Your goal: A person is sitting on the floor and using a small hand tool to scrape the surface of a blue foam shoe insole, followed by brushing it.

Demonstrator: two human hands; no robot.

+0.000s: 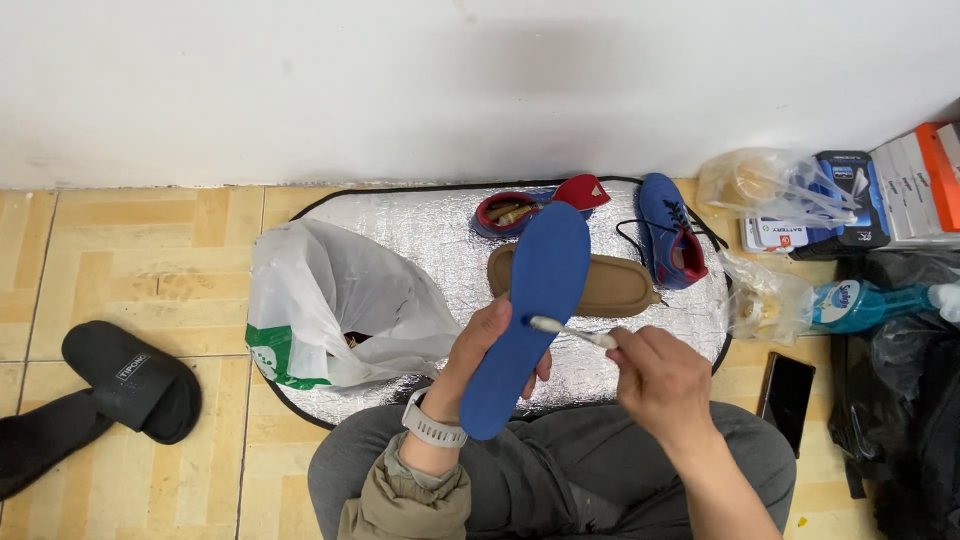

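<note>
Silver foil mat (440, 235) on tiled floor: left hand (480, 360) clamps the long blue foam insole (535, 310) upright, right hand (660, 385) pinches a small white brush (570, 332) against its middle; tan second insole (610, 285) lies untouched behind.

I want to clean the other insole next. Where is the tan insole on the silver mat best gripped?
Probably at the tan insole's right end, coming from the right: it lies flat and crosswise on the silver mat, its left part hidden behind the blue insole, its right end free.
</note>
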